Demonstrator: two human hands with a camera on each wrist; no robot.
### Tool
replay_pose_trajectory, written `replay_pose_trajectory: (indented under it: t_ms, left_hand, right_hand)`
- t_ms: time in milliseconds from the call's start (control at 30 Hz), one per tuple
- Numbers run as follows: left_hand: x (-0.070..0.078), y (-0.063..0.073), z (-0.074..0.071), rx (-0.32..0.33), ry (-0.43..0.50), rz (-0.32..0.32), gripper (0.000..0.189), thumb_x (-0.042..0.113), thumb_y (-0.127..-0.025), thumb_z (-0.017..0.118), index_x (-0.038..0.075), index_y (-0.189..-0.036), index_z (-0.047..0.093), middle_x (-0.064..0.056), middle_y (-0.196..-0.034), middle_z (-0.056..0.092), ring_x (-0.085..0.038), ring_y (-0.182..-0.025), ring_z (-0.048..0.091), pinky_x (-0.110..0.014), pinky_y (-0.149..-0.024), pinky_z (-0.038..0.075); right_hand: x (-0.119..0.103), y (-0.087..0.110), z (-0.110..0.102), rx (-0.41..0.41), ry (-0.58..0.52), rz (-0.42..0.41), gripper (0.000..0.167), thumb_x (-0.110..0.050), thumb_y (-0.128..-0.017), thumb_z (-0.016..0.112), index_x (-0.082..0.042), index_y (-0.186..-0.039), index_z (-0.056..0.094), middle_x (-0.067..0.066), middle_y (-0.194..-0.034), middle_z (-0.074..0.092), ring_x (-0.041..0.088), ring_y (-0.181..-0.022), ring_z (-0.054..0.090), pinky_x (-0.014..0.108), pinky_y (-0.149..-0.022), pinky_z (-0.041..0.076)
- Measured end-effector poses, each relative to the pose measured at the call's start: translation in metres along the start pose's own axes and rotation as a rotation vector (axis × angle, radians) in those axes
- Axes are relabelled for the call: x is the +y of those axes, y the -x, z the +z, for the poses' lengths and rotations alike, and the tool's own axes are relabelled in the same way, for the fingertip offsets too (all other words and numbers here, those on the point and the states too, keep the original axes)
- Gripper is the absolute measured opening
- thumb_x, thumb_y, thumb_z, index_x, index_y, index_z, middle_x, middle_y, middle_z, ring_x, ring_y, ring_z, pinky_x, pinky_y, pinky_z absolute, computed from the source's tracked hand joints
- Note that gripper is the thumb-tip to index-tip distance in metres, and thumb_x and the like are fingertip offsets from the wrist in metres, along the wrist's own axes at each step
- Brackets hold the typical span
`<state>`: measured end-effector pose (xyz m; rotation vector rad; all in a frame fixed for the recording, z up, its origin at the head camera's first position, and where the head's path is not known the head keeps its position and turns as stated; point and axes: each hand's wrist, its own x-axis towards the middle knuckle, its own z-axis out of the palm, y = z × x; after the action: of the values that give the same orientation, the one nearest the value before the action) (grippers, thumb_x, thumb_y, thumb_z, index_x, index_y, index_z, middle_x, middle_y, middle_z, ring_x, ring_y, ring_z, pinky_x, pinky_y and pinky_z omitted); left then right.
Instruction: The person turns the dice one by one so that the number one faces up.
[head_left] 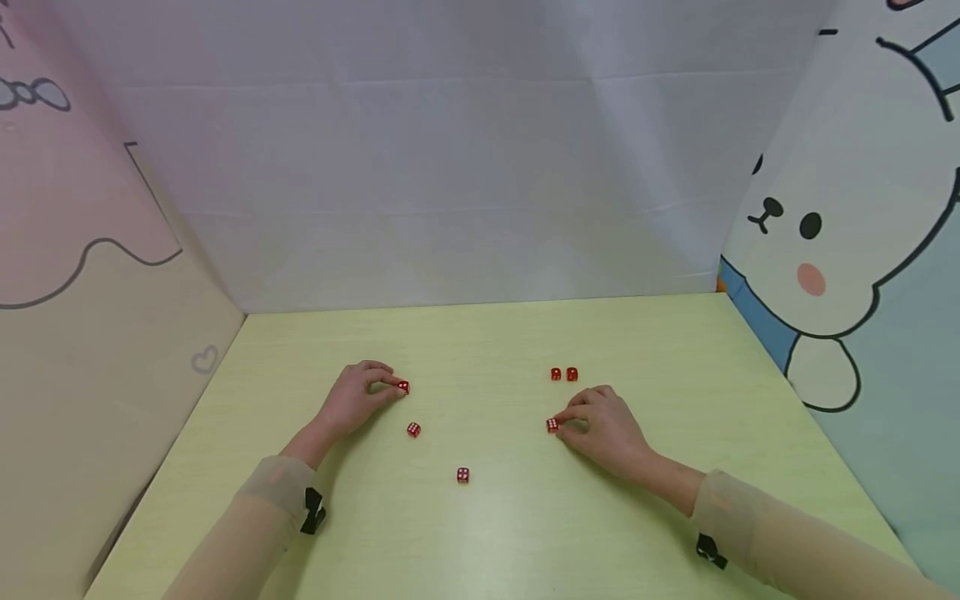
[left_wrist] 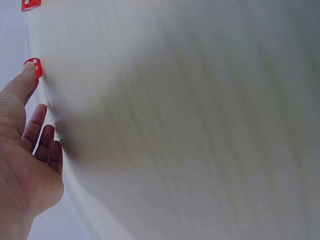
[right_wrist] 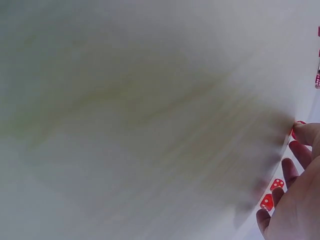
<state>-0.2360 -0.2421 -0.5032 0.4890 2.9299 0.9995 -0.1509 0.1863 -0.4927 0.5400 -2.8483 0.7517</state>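
So, left side first: the left hand (head_left: 358, 397) has a light thumb-and-finger pinch on the left-hand die (head_left: 403, 387), other fingers loosely bent. That's in the left half of the table (head_left: 480, 550), towards the back edge. Can't tell if the die's off the surface. Just in front sits a loose red die (head_left: 413, 430), then a lone die (head_left: 462, 475), a bit left of centre and furthest from the back edge.

Going right, there's the right-hand die (head_left: 552, 425), and behind it, nearer the back edge, a side-by-side pair of dice (head_left: 564, 374). Then comes the right hand (head_left: 603, 429), nearest the right edge, thumb and finger nearly together on its die.

Handling-wise, I'd guess they're featherlight, hard, a bit slick, not fragile. Pinch opposite side faces with fingertips; squeezing a corner could make one skid away.
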Motion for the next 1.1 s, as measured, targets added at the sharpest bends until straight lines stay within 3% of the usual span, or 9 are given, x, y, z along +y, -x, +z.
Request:
replay_pose_trajectory:
  t_ms: [733,1100]
  left_hand:
    - [-0.003,0.000,0.000,0.002,0.001,0.006,0.022,0.032,-0.094,0.077,0.015,-0.108,0.080,-0.012,-0.131,0.063,-0.041,-0.125,0.050,-0.057,-0.108,0.036]
    - [-0.004,0.001,0.003,0.007,0.003,0.008,0.022,0.031,-0.094,0.077,0.014,-0.108,0.080,-0.012,-0.130,0.063,-0.041,-0.125,0.050,-0.057,-0.108,0.036]
  right_hand:
    - [-0.012,-0.011,-0.013,-0.062,0.127,-0.044,0.014,-0.025,-0.082,0.085,-0.021,-0.095,0.084,-0.003,-0.102,0.066,0.027,-0.109,0.054,0.048,-0.094,0.046]
    - [-0.013,-0.012,-0.012,-0.070,0.130,-0.050,0.012,-0.025,-0.081,0.086,-0.023,-0.092,0.083,-0.005,-0.101,0.065,0.027,-0.109,0.053,0.048,-0.092,0.046]
